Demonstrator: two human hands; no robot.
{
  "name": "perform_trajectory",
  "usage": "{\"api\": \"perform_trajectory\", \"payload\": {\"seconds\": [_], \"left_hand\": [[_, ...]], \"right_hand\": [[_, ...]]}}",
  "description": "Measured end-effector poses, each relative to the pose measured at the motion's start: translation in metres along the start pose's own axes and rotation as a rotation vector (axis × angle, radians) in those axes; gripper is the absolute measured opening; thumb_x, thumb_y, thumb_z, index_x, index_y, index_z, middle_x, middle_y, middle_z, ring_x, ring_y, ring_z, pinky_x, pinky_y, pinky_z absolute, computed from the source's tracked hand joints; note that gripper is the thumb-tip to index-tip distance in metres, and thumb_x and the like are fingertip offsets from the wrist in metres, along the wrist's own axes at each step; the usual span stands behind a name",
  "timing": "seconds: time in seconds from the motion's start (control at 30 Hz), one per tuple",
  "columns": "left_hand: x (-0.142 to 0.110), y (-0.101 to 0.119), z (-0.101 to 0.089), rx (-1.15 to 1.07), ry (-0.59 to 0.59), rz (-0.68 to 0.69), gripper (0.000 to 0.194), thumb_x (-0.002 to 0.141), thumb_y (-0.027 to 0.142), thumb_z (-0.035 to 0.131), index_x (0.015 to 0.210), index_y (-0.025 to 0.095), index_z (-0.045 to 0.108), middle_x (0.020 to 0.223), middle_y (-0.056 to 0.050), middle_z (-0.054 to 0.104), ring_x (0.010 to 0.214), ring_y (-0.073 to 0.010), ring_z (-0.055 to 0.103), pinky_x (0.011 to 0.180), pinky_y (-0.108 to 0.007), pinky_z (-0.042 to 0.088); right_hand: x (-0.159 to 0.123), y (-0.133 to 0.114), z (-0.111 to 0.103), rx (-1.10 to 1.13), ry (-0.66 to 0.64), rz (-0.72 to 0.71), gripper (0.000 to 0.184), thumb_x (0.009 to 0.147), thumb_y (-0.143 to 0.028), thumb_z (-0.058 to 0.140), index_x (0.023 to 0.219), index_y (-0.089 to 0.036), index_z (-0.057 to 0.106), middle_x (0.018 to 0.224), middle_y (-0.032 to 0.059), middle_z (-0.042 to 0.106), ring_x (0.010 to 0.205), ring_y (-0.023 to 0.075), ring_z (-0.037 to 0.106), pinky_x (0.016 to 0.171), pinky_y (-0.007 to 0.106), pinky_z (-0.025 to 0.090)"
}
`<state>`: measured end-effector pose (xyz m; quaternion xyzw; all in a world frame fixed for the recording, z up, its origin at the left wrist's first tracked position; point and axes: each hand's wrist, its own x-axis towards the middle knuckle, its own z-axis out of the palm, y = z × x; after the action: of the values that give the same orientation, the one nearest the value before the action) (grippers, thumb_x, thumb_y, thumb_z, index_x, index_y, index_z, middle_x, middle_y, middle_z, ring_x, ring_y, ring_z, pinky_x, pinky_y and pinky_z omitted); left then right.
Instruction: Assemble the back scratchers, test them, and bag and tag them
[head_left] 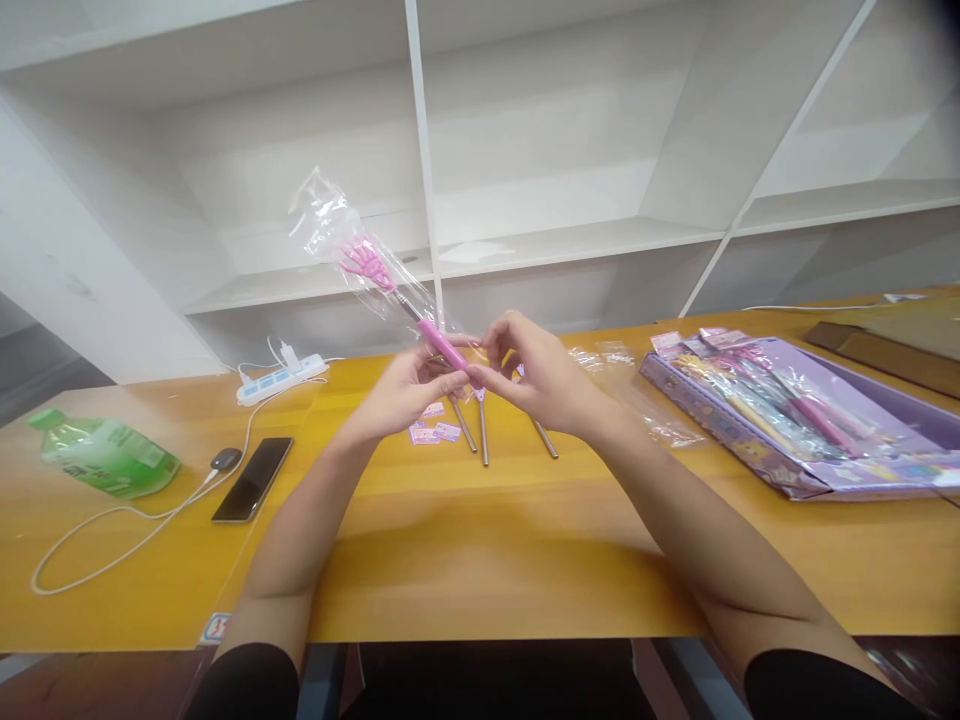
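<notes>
Head view: above a wooden table (525, 540), a person's left hand (409, 388) grasps the pink handle of a back scratcher (442, 344) inside a clear bag (324, 222), its hand-shaped head tilted up leftward. The right hand (536, 372) is at the handle's lower end; its grip cannot be told. Metal rods (484, 432) lie below.
</notes>
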<state>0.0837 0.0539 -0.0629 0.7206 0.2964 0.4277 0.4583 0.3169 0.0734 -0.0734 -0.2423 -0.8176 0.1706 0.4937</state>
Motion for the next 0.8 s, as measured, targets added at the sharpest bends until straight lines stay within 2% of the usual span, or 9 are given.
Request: {"api": "perform_trajectory", "payload": {"seconds": [0.07,0.2,0.3,0.43,0.53,0.67,0.8], "left_hand": [[-0.0005,-0.0007,-0.0011,0.018,-0.009,0.013,0.057,0.091,0.038,0.092,0.142,0.021,0.075,0.105,-0.009,0.083,0.091,-0.0203,0.079,0.086,-0.031,0.064],[-0.0036,-0.0007,-0.0034,0.073,-0.032,0.045,0.061,0.093,0.038,0.090,0.149,0.021,0.070,0.112,-0.011,0.084,0.095,-0.0239,0.083,0.089,-0.035,0.066],[-0.0060,0.0012,-0.0043,0.151,-0.059,0.051,0.062,0.093,0.036,0.090,0.150,0.021,0.070,0.110,-0.011,0.084,0.094,-0.0240,0.083,0.084,-0.032,0.067],[-0.0068,0.0030,-0.0040,0.141,-0.084,0.075,0.058,0.095,0.034,0.089,0.148,0.022,0.070,0.102,-0.008,0.084,0.090,-0.0226,0.083,0.078,-0.029,0.066],[-0.0061,0.0023,-0.0035,0.107,-0.080,0.099,0.055,0.092,0.033,0.091,0.143,0.021,0.073,0.103,-0.008,0.084,0.093,-0.0233,0.083,0.081,-0.030,0.066],[-0.0056,0.0000,-0.0041,0.084,-0.057,0.109,0.048,0.088,0.031,0.095,0.131,0.020,0.078,0.104,-0.008,0.083,0.092,-0.0222,0.082,0.083,-0.031,0.066],[-0.0064,0.0002,-0.0052,0.081,-0.061,0.119,0.049,0.087,0.033,0.096,0.130,0.019,0.078,0.101,-0.008,0.083,0.088,-0.0215,0.081,0.082,-0.031,0.067]], "right_hand": [[-0.0002,0.0009,-0.0002,0.051,-0.060,0.072,0.037,0.103,-0.052,0.077,0.101,-0.023,0.055,0.086,-0.0015,0.064,0.073,0.0136,0.059,0.065,0.028,0.047],[-0.0002,0.0000,0.0010,0.104,-0.229,0.131,0.050,0.105,-0.061,0.070,0.080,-0.020,0.059,0.073,-0.0019,0.063,0.067,0.0120,0.052,0.062,0.027,0.038],[0.0001,-0.0032,0.0041,0.157,-0.308,0.154,0.052,0.107,-0.062,0.065,0.079,-0.018,0.067,0.073,-0.0015,0.064,0.067,0.0117,0.052,0.064,0.027,0.038],[0.0007,-0.0061,0.0067,0.250,-0.304,0.092,0.053,0.108,-0.061,0.064,0.077,-0.019,0.067,0.070,-0.0028,0.060,0.067,0.0112,0.052,0.066,0.027,0.040],[0.0008,-0.0057,0.0049,0.263,-0.313,0.072,0.056,0.110,-0.064,0.062,0.076,-0.019,0.067,0.068,-0.0032,0.056,0.064,0.0107,0.049,0.063,0.027,0.038],[0.0006,-0.0040,0.0020,0.272,-0.317,0.063,0.056,0.112,-0.063,0.060,0.078,-0.018,0.068,0.070,-0.0022,0.059,0.065,0.0104,0.050,0.064,0.026,0.039],[0.0005,-0.0010,0.0024,0.385,-0.338,0.039,0.053,0.112,-0.060,0.060,0.081,-0.018,0.069,0.070,-0.0026,0.059,0.063,0.0097,0.052,0.062,0.024,0.043]]}}
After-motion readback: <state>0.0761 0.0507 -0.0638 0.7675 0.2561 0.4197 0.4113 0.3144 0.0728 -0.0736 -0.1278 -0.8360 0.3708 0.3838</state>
